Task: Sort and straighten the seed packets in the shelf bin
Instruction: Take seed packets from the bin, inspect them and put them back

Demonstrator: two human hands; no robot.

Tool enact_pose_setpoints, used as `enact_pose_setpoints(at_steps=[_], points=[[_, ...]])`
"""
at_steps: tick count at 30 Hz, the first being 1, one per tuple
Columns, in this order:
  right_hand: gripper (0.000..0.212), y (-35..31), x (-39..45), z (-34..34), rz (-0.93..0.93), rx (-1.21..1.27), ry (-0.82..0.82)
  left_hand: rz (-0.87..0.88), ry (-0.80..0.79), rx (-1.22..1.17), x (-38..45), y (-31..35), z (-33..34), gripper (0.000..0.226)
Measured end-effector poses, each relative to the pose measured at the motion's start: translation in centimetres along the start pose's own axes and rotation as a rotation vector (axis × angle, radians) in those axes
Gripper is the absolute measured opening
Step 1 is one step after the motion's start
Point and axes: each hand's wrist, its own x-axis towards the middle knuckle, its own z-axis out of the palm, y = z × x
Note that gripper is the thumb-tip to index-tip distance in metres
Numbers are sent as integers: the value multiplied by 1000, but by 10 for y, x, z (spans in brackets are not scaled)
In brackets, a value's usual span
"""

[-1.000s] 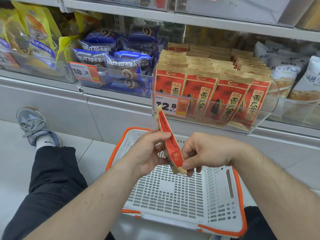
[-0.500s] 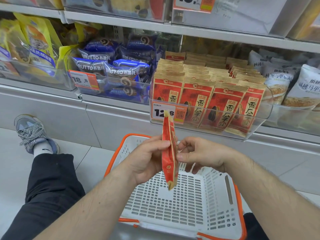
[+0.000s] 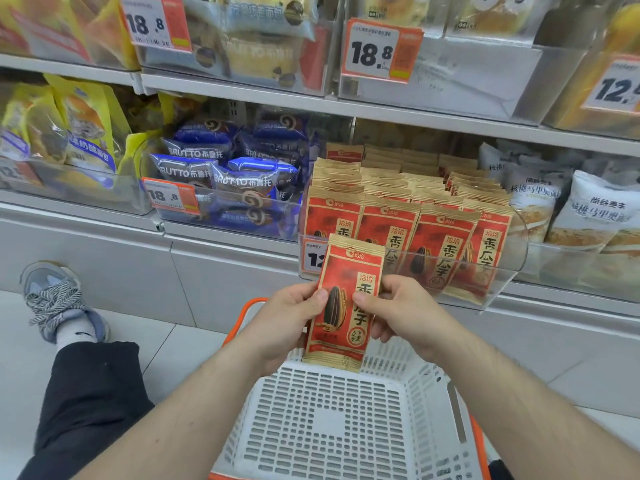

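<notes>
A red and tan seed packet [image 3: 343, 306] stands upright in front of me, its printed face turned toward me. My left hand [image 3: 287, 320] grips its left edge with the thumb on the front. My right hand [image 3: 398, 313] pinches its right edge, thumb on the front. Behind it, a clear shelf bin [image 3: 512, 268] holds several rows of the same seed packets [image 3: 440, 244], standing upright, the front row leaning slightly right. The held packet is just below and in front of the bin's left front corner.
A white basket with orange rim [image 3: 332, 420] sits on the floor under my hands. Blue snack bags [image 3: 225, 174] fill the bin to the left, white bags [image 3: 588, 209] the bin to the right. My knee [image 3: 86, 393] and shoe [image 3: 55, 299] are at left.
The packet has turned from edge-on to face-on and risen toward the bin. Both hands moved up with it, and my view lifted toward the shelves.
</notes>
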Motion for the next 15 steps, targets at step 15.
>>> enact_pose_setpoints(at_steps=[15], points=[[10,-87,4,-39,-1,457,12,290,38,269,42,124,-4,26]])
